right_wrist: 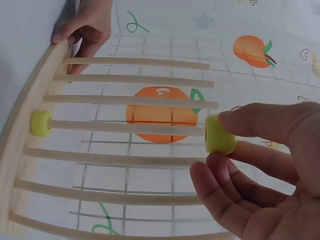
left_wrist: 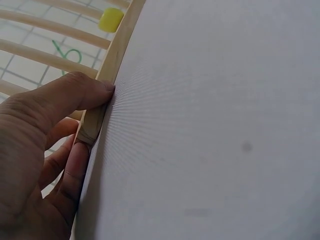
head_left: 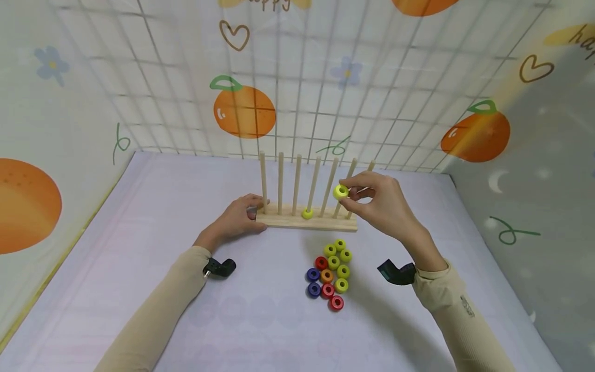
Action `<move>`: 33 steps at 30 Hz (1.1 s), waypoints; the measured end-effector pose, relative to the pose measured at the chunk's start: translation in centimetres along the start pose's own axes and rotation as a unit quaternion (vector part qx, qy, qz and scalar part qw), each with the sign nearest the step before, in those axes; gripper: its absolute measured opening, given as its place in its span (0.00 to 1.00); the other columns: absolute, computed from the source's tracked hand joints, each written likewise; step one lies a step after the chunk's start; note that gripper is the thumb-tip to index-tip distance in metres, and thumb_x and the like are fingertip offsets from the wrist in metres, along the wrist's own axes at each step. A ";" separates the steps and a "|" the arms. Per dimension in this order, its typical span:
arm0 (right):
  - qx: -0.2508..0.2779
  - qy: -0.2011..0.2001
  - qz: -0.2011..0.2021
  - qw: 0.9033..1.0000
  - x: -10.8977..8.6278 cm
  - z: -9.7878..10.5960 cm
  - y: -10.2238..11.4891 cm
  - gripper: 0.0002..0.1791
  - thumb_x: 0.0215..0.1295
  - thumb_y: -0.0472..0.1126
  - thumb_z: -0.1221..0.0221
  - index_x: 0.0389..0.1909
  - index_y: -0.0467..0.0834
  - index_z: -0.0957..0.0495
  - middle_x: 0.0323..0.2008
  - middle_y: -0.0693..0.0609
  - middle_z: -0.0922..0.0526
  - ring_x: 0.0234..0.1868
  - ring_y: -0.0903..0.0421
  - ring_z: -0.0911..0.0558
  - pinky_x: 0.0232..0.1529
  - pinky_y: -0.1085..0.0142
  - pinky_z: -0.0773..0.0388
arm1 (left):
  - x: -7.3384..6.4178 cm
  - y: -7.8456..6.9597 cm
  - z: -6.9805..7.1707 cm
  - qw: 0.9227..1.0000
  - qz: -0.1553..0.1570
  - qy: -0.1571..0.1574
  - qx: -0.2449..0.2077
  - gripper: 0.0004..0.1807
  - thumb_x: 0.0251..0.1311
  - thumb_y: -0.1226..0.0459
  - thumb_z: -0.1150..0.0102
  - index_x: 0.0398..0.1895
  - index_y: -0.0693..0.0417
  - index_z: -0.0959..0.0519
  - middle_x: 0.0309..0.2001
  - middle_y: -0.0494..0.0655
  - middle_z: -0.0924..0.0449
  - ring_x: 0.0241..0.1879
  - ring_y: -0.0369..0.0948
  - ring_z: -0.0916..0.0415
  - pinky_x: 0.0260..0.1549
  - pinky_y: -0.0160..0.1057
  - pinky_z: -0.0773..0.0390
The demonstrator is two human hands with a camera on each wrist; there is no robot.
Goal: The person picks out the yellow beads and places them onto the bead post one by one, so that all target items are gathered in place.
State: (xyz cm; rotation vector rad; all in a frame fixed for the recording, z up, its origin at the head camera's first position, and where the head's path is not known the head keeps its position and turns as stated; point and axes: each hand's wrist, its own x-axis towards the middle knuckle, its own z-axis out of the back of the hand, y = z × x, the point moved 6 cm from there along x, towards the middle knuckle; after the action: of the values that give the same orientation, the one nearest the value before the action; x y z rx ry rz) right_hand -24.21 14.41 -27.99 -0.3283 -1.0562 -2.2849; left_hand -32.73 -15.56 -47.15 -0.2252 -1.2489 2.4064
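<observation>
A wooden rack (head_left: 297, 222) with a row of several upright pegs stands on the table. Its left end is gripped by my left hand (head_left: 237, 216), thumb on the front edge and fingers behind, as the left wrist view shows. My right hand (head_left: 383, 202) pinches a yellow-green bead (head_left: 341, 191) between thumb and fingertip, raised to about peg-top height. In the right wrist view this held bead (right_wrist: 220, 134) is right at the tip of the middle peg (right_wrist: 125, 127). Another yellow-green bead (head_left: 307, 214) sits at the foot of that peg.
In front of the rack lies a cluster of loose beads: several yellow-green beads (head_left: 343, 271), three red beads (head_left: 327, 290), two blue beads (head_left: 313, 290) and one orange bead (head_left: 327, 276). Behind the rack rises a grid wall (head_left: 307, 98) covered by a sheet printed with oranges.
</observation>
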 end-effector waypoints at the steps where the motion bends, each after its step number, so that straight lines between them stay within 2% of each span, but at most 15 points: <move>1: 0.001 -0.001 0.003 1.000 0.2 0.1 0.2 0.16 0.56 0.29 0.30 0.47 0.36 0.14 0.38 0.50 0.16 0.35 0.55 0.20 0.41 0.64 0.16 | 0.0 0.0 0.0 1.000 0.001 -0.001 -0.001 0.41 0.48 0.62 0.22 0.68 0.59 0.28 0.68 0.50 0.34 0.54 0.50 0.25 0.50 0.43 0.20; 8: 0.001 -0.008 0.015 1.000 1.7 0.5 1.1 0.16 0.56 0.28 0.30 0.47 0.35 0.14 0.36 0.50 0.17 0.35 0.56 0.20 0.40 0.63 0.16 | 0.3 0.0 0.2 1.000 0.003 -0.001 -0.006 0.40 0.49 0.62 0.23 0.68 0.57 0.27 0.68 0.49 0.34 0.53 0.49 0.24 0.50 0.43 0.20; 13: 0.010 -0.006 0.018 1.000 2.4 0.4 1.4 0.16 0.56 0.29 0.30 0.47 0.36 0.14 0.39 0.50 0.15 0.36 0.56 0.19 0.41 0.63 0.17 | 0.2 0.1 0.0 1.000 0.004 0.000 -0.013 0.40 0.48 0.63 0.22 0.68 0.56 0.27 0.67 0.49 0.33 0.55 0.49 0.25 0.50 0.43 0.20; 19: 0.011 -0.004 0.029 1.000 3.5 0.4 1.9 0.16 0.57 0.29 0.31 0.48 0.35 0.15 0.41 0.48 0.15 0.37 0.54 0.18 0.42 0.63 0.17 | 0.1 0.2 -0.1 1.000 0.002 -0.004 -0.001 0.39 0.49 0.63 0.22 0.68 0.54 0.26 0.66 0.47 0.31 0.56 0.47 0.27 0.50 0.42 0.20; 25: -0.007 -0.003 0.028 1.000 4.9 0.3 2.6 0.15 0.58 0.30 0.31 0.47 0.37 0.14 0.39 0.51 0.15 0.37 0.58 0.19 0.41 0.65 0.18 | -0.1 0.1 0.0 1.000 0.001 -0.001 -0.012 0.41 0.49 0.64 0.23 0.69 0.58 0.28 0.67 0.50 0.33 0.57 0.49 0.26 0.51 0.41 0.20; 33: -0.019 -0.002 0.023 1.000 6.7 0.1 3.3 0.15 0.57 0.30 0.31 0.47 0.35 0.14 0.40 0.47 0.15 0.37 0.53 0.19 0.42 0.63 0.18 | -0.1 -0.1 0.0 1.000 -0.003 0.000 -0.013 0.41 0.49 0.64 0.23 0.68 0.60 0.28 0.68 0.50 0.33 0.57 0.50 0.26 0.51 0.42 0.20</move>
State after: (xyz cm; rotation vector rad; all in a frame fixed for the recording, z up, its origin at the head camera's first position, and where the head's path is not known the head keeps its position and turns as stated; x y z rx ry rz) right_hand -27.46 10.01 -22.93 -0.3682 -0.9976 -2.2672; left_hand -32.63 -15.58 -47.09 -0.2289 -1.2787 2.3863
